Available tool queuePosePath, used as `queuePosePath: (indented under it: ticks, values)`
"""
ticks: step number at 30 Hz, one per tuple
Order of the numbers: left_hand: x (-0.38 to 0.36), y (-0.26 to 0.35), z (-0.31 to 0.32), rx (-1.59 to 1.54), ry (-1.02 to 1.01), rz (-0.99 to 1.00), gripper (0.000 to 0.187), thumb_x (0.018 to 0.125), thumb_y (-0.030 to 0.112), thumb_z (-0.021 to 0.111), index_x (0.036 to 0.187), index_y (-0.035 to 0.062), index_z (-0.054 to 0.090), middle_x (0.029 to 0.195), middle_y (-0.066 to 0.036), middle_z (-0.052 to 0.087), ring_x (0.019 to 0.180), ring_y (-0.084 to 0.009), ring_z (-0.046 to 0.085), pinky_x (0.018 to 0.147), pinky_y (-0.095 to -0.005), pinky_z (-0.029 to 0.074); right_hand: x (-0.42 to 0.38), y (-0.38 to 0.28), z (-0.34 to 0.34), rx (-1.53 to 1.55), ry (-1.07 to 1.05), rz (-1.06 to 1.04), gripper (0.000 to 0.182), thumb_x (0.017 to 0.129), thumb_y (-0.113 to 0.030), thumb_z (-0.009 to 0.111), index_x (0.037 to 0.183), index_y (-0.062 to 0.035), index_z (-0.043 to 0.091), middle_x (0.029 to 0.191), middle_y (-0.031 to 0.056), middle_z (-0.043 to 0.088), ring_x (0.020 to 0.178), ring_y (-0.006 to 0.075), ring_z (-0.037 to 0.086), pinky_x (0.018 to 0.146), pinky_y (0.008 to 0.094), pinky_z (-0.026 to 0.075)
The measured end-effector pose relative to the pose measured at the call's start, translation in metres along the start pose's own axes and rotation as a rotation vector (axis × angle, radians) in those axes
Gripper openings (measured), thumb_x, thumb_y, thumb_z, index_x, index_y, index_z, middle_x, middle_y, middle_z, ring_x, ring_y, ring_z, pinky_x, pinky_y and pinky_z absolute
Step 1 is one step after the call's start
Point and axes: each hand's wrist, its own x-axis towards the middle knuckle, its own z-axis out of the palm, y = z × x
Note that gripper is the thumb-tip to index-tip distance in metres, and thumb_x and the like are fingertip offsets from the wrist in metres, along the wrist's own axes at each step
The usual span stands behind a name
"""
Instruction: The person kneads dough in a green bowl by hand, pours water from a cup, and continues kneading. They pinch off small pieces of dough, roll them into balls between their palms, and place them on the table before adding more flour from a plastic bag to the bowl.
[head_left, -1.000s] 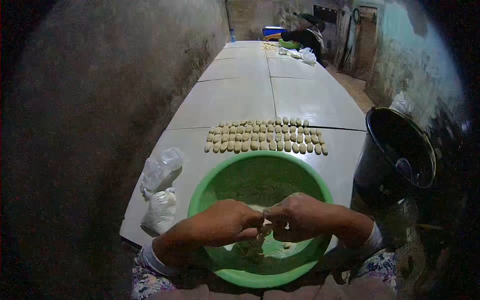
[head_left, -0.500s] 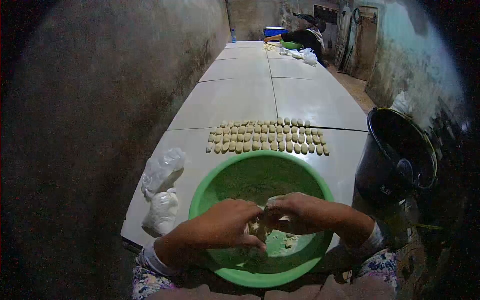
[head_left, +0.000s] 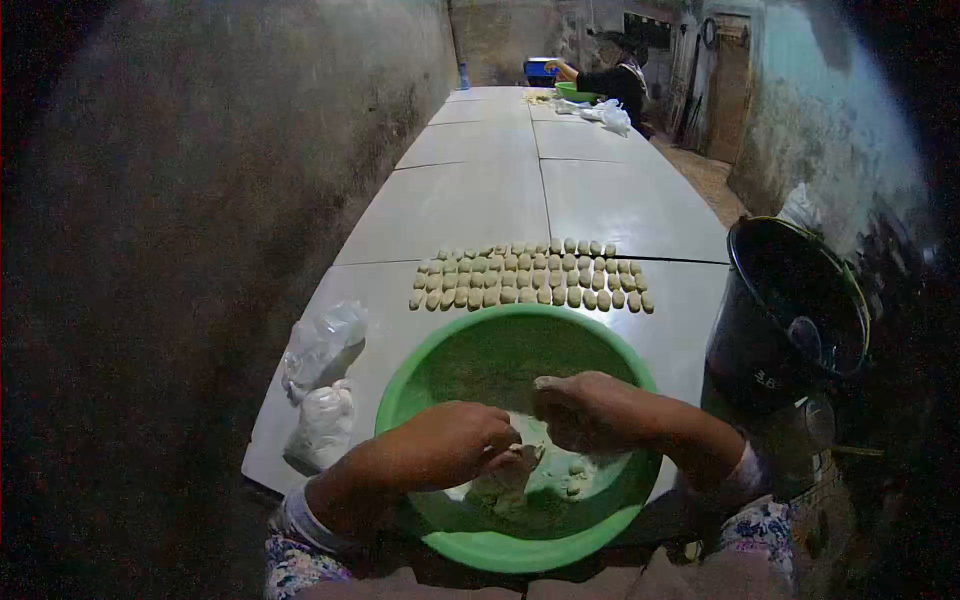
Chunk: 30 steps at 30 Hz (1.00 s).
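A large green basin [head_left: 400, 400] stands at the near end of the table, with white flour and small crumbs [head_left: 573, 480] of dough on its bottom. My left hand [head_left: 460, 440] is inside it on the left, fingers closed on a pale lump of dough [head_left: 505, 475] that hangs below them, partly hidden. Over the right half of the basin is my right hand [head_left: 588, 408], fingers curled in and a fingertip whitened with flour. Whatever it may hold is hidden by the fingers. Just beyond the rim lie rows of small oval dough pieces [head_left: 530, 280].
Two plastic bags, one clear [head_left: 325, 340] and one of white powder [head_left: 325, 425], lie left of the basin. A black bucket [head_left: 760, 340] stands at the right. At the table's [head_left: 470, 195] far end, a person [head_left: 625, 80] works by another green basin [head_left: 577, 92] and a blue crate [head_left: 541, 70].
My hands have drawn apart; the right has moved slightly up and right, and more dough shows under the left. The far person's arm has risen toward the blue crate.
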Motion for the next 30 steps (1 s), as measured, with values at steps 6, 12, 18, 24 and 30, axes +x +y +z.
queuePosePath:
  ticks: [6, 12, 18, 24, 30]
  values:
    - [0.001, 0.008, -0.007, -0.127, 0.056, -0.103, 0.018, 0.085, 0.018, 0.062, 0.093, 0.0018, 0.064, 0.085, -0.017, 0.062, 0.081, -0.0353, 0.06, 0.07, -0.0431, 0.048, 0.005, 0.009, 0.007, 0.175, 0.02, -0.046, 0.016, 0.082, -0.011, 0.066, 0.092, -0.0006, 0.057, 0.079, 0.0177, 0.061, 0.074, 0.0294, 0.062, 0.067, 0.0406, 0.048]
    - [0.002, 0.019, -0.007, -0.095, 0.05, -0.104, 0.021, 0.085, 0.021, 0.063, 0.089, 0.0013, 0.064, 0.081, -0.019, 0.061, 0.076, -0.0377, 0.06, 0.067, -0.0438, 0.048, -0.001, -0.003, 0.008, 0.214, 0.018, -0.141, 0.017, 0.084, -0.011, 0.065, 0.09, 0.0006, 0.055, 0.075, 0.0184, 0.058, 0.07, 0.0266, 0.059, 0.066, 0.0388, 0.047]
    - [0.0, 0.017, -0.006, -0.13, 0.18, -0.066, 0.022, 0.087, 0.022, 0.062, 0.088, 0.0007, 0.065, 0.078, -0.018, 0.062, 0.071, -0.0343, 0.062, 0.065, -0.0411, 0.049, -0.005, -0.006, 0.004, 0.287, 0.046, -0.142, 0.017, 0.082, -0.005, 0.064, 0.082, 0.0007, 0.048, 0.068, 0.0134, 0.055, 0.063, 0.0185, 0.053, 0.06, 0.0365, 0.046]
    - [-0.005, 0.011, -0.016, -0.354, 0.161, -0.225, 0.018, 0.085, 0.018, 0.065, 0.092, 0.0014, 0.068, 0.083, -0.012, 0.067, 0.074, -0.0191, 0.064, 0.069, -0.0316, 0.05, -0.001, 0.002, 0.0, 0.234, 0.16, 0.027, 0.018, 0.077, -0.001, 0.066, 0.079, -0.0016, 0.048, 0.068, 0.0098, 0.056, 0.062, 0.0133, 0.048, 0.056, 0.0326, 0.044]
    - [-0.004, 0.013, -0.018, -0.514, 0.135, -0.247, 0.019, 0.088, 0.014, 0.063, 0.099, -0.0015, 0.067, 0.082, -0.009, 0.068, 0.074, -0.0098, 0.061, 0.068, -0.0262, 0.05, 0.005, 0.018, 0.0, 0.526, 0.09, 0.165, 0.006, 0.087, -0.002, 0.061, 0.093, 0.0003, 0.061, 0.086, 0.0053, 0.062, 0.08, 0.013, 0.059, 0.072, 0.0278, 0.048]
